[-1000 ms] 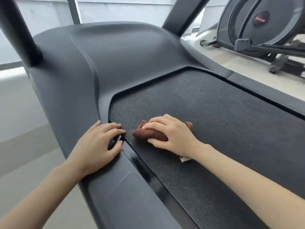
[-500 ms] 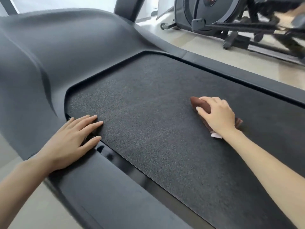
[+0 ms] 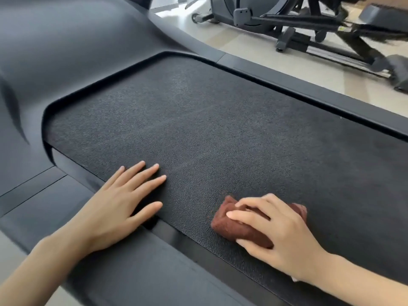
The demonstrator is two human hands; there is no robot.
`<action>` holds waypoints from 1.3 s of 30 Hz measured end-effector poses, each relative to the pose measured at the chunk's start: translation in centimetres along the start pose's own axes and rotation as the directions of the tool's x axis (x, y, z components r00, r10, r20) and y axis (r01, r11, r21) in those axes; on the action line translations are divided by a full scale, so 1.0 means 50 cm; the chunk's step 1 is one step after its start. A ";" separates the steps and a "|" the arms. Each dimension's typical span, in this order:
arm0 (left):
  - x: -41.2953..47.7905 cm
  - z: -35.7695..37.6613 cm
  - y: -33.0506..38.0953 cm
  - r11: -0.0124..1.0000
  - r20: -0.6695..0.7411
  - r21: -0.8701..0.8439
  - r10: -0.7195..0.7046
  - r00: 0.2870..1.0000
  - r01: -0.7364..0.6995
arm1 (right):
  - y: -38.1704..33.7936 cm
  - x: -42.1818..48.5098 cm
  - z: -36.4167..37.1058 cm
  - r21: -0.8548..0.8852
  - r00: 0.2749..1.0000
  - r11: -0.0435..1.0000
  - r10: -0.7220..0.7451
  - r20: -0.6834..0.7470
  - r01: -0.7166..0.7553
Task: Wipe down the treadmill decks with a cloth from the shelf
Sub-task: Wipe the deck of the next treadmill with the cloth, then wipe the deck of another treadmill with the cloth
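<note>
Head view shows the right hand [image 3: 284,237] gripping the brown cloth [image 3: 229,226], swept back from mid-belt to the treadmill deck's [image 3: 220,129] near edge, while the flat, open left hand [image 3: 119,208] now braces nearby, so wiping likely continues.

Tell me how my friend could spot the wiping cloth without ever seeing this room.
Find the big dark treadmill belt that fills most of the view. Near its closest edge, the right hand grips a folded cloth against the belt. It is the only reddish-brown thing there; the left hand beside it lies flat, holding nothing.
</note>
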State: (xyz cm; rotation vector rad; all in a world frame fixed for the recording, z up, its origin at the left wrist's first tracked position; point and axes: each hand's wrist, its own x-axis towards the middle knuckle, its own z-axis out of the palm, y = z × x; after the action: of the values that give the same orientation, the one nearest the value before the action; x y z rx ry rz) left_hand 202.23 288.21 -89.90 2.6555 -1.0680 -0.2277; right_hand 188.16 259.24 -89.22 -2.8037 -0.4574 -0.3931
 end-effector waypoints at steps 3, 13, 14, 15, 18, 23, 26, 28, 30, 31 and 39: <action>-0.045 0.004 0.017 1.000 0.004 -0.009 0.018 1.000 -0.018 | -0.009 -0.048 -0.004 0.000 1.000 1.000 0.021 -0.020 -0.021; -0.109 0.000 0.047 0.997 0.005 0.062 -0.035 0.999 0.035 | -0.032 0.003 0.002 0.101 0.997 0.992 0.077 0.029 -0.080; -0.124 -0.002 0.046 0.997 0.004 0.063 -0.044 0.999 0.044 | -0.041 0.018 0.007 0.120 0.996 0.989 0.086 0.030 -0.089; -0.141 -0.005 0.044 0.997 0.004 0.062 -0.053 0.999 0.052 | -0.053 0.035 0.013 0.143 0.995 0.985 0.092 0.034 -0.096; -0.207 -0.014 0.029 0.993 -0.009 0.059 -0.105 0.994 0.106 | -0.114 0.096 0.031 0.230 0.999 0.972 0.033 0.044 -0.042; -0.351 -0.043 -0.010 0.963 -0.041 0.078 -0.256 0.966 0.258 | -0.245 0.200 0.039 0.333 0.990 0.933 -0.140 -0.005 0.133; -0.438 -0.049 -0.034 0.918 -0.053 0.096 -0.380 0.923 0.384 | -0.317 0.236 0.051 0.388 0.975 0.898 -0.221 -0.006 0.206; -0.497 -0.050 -0.051 0.886 -0.077 0.092 -0.449 0.890 0.455 | -0.363 0.245 0.067 0.416 0.961 0.877 -0.277 0.025 0.242; -0.552 -0.058 -0.067 0.856 -0.121 0.081 -0.500 0.857 0.511 | -0.409 0.253 0.084 0.426 0.946 0.865 -0.318 0.061 0.263; -0.578 -0.066 -0.074 0.838 -0.137 0.078 -0.527 0.839 0.539 | -0.433 0.258 0.094 0.426 0.939 0.861 -0.336 0.071 0.276; -0.769 -0.122 -0.147 0.713 -0.264 0.101 -0.653 0.710 0.694 | -0.660 0.313 0.140 0.411 0.886 0.826 -0.456 0.085 0.386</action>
State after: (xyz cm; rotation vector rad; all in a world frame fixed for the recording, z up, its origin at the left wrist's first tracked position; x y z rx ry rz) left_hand 181.00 321.25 -84.63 3.0509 0.0099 0.0310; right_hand 192.65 295.72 -83.59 -2.3440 -1.0846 -0.1107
